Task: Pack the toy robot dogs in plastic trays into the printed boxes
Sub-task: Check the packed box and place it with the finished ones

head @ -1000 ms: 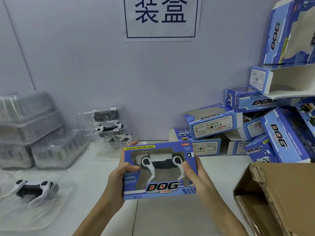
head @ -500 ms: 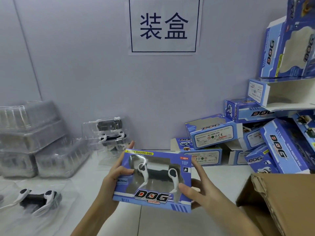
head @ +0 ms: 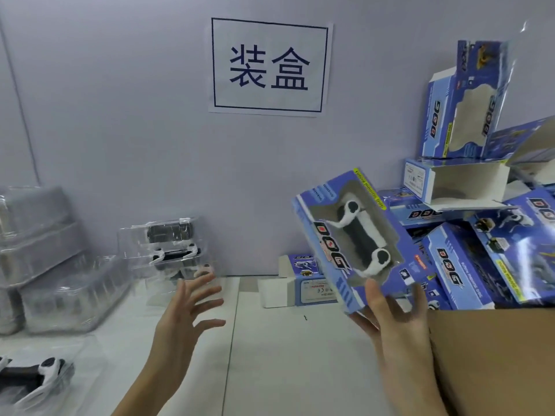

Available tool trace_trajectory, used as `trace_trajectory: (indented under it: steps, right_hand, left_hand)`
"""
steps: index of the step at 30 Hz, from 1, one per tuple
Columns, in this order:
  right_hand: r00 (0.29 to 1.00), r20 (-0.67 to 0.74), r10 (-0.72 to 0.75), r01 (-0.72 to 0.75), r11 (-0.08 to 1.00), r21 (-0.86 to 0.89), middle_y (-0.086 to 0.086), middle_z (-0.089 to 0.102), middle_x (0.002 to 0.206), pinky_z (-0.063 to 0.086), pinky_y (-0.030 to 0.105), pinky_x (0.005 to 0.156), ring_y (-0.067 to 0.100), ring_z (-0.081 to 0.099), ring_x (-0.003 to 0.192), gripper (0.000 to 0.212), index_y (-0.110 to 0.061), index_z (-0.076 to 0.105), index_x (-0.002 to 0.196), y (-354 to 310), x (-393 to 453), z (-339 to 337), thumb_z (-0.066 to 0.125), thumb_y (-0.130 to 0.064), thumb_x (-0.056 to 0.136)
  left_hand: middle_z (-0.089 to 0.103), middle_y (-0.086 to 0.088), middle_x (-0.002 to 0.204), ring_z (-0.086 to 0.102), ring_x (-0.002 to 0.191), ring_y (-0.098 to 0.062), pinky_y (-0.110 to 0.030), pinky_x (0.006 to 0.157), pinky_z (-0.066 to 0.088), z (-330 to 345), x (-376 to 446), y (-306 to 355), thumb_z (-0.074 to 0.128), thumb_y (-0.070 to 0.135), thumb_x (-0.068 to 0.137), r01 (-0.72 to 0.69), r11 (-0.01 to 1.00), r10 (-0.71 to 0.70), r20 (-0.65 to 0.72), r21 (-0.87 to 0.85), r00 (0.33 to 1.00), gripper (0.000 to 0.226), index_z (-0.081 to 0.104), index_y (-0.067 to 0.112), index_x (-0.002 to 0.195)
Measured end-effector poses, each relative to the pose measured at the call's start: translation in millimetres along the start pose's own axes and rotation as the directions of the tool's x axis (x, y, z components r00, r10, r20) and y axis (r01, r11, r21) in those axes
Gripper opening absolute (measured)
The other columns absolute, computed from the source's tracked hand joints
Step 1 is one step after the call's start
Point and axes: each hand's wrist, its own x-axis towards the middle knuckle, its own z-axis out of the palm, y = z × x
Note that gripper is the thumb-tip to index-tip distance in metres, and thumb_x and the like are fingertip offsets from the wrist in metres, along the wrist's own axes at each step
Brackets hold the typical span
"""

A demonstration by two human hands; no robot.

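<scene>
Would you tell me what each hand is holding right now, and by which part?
The right hand holds the packed printed box by its lower end, thumb on the front. The left hand holds nothing, fingers spread.

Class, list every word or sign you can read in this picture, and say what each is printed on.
"装盒": paper sign on the wall.
"DOG": packed box gripped by the right hand.
"DOG": stacked boxes at right.
Yellow strips and white panel labels on the boxes: too small or blurred to read.
</scene>
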Motion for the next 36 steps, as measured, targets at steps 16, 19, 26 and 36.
trace_trajectory:
  steps: [16,19,26,36]
  right_hand:
    - [0.984,-0.179,-0.016,0.068,0.956,0.287,0.007,0.075,0.124,0.062,0.033,0.088,0.022,0.072,0.117,0.082,-0.017,0.048,0.145,-47.8,-14.6,4.4,0.082,-0.033,0.072]
    - [0.996,-0.093,0.004,0.01,0.989,0.146,0.01,0.077,0.117,0.063,0.031,0.083,0.022,0.075,0.109,0.07,-0.017,0.055,0.135,-36.3,1.6,2.5,0.085,-0.034,0.073]
    - [0.987,-0.047,0.153,-0.154,0.83,-0.536,0.011,0.072,0.116,0.057,0.022,0.073,0.018,0.07,0.1,0.057,-0.026,0.039,0.132,36.7,48.0,-1.0,0.078,-0.013,0.092]
    - [0.868,0.455,-0.198,0.293,-0.537,-0.791,0.035,-0.017,0.165,0.023,0.061,0.123,0.058,0.005,0.153,0.122,-0.032,-0.032,0.156,88.3,132.0,32.6,0.073,-0.023,0.096]
  left_hand:
    - [0.072,-0.021,0.118,0.063,0.104,-0.041,-0.053,0.079,0.05,8.7,-6.6,-6.4,0.039,0.053,0.103,0.058,0.994,-0.067,0.102,0.092,0.993,0.066,0.072,-0.004,0.107]
    - [0.073,-0.019,0.113,0.064,0.1,-0.038,-0.05,0.077,0.051,11.0,-7.6,-7.5,0.037,0.05,0.106,0.069,0.99,-0.084,0.117,0.126,0.99,0.063,0.075,-0.001,0.102]
    - [0.072,0.007,0.101,0.066,0.096,-0.018,-0.039,0.082,0.056,9.3,-7.7,-33.3,0.057,0.032,0.107,-0.127,0.697,0.032,0.147,0.706,0.989,0.021,0.074,0.026,0.097]
    - [0.062,0.017,0.063,0.062,0.048,-0.007,-0.018,0.041,0.043,3.2,-6.8,-68.8,0.0,0.05,0.108,-0.532,-0.273,0.406,0.598,0.801,0.691,0.085,0.073,0.029,0.069]
